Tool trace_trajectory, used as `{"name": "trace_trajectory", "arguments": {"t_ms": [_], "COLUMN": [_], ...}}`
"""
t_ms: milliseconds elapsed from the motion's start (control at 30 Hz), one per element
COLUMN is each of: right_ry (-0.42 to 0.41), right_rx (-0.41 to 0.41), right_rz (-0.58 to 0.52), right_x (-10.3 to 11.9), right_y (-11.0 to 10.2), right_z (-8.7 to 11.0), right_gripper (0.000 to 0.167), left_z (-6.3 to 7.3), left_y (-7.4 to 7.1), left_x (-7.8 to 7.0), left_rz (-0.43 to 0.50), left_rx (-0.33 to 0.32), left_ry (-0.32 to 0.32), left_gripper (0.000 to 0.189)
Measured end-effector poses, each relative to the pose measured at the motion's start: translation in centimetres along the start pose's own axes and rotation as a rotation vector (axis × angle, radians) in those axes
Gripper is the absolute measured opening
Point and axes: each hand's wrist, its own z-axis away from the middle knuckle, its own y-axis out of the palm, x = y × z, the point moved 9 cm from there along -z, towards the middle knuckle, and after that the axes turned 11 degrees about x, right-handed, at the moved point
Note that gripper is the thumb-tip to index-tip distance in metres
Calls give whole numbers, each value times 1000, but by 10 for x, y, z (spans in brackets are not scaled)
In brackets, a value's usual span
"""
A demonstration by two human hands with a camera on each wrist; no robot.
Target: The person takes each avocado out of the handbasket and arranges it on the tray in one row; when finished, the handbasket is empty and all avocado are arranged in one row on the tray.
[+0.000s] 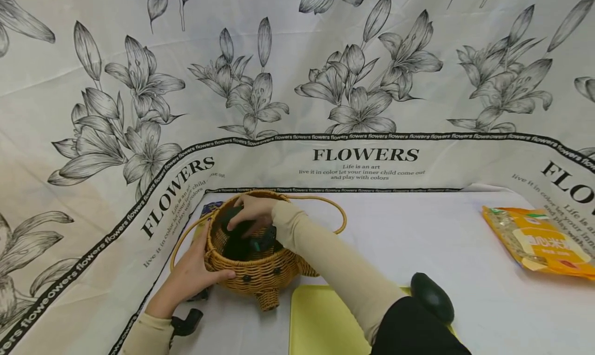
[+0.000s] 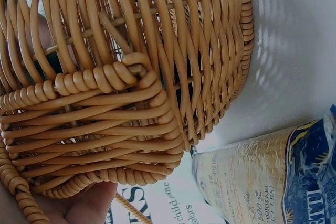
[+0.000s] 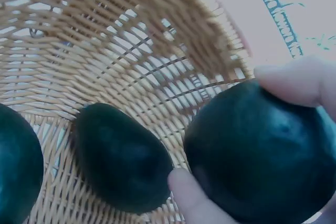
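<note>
1. Holding a dark green avocado [image 3: 257,156] in my right hand [image 1: 254,210], I have thumb and fingers spread about as wide as the fruit, the thumb on its upper side and a fingertip against its lower side.
2. That avocado sits within the mouth of the wicker basket [image 1: 260,269], near the far left part of the rim; whether it touches the wall, I cannot tell.
3. My right hand dips into the basket from the right, fingers pointing left and downward, while the forearm in its beige sleeve [image 1: 334,262] slants up from the lower right.
4. My left hand [image 1: 197,267] grips the basket's left side, thumb laid along the front wall below the rim, the other fingers mostly hidden; that forearm rises from the lower left.
5. Below the held fruit, a second avocado [image 3: 123,161] lies in the basket, and a third [image 3: 18,166] shows partly beside it.
6. Near the basket's front right is a yellow board [image 1: 321,319], with another avocado [image 1: 432,298] by its upper right corner.
7. Just behind the basket's left side lies a pasta bag [image 2: 247,177]; well off to the right, an orange bag [image 1: 544,241] rests on the white table [image 1: 395,231].
</note>
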Motion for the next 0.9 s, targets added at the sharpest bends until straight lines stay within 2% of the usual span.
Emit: {"name": "trace_trajectory", "arguments": {"t_ms": [167,267,433,600,900], "right_ry": [-102,-170,-247,-257,-296], "right_rx": [-2,-40,-180,-312,-498], "right_rz": [51,94,180,231,266], "right_x": [14,21,23,16,7], "right_y": [-11,-21,-46,-66,-72], "right_z": [28,48,85,124,191], "right_gripper": [65,59,61,65,67], "left_z": [0,0,1,2,2], "left_y": [1,1,1,0,-1], "left_x": [0,1,1,1,0], "left_rz": [5,12,12,7,6], "left_rx": [1,1,-5,-13,-7], "left_ry": [3,-1,-6,0,6], "left_gripper": [125,125,126,128,127]}}
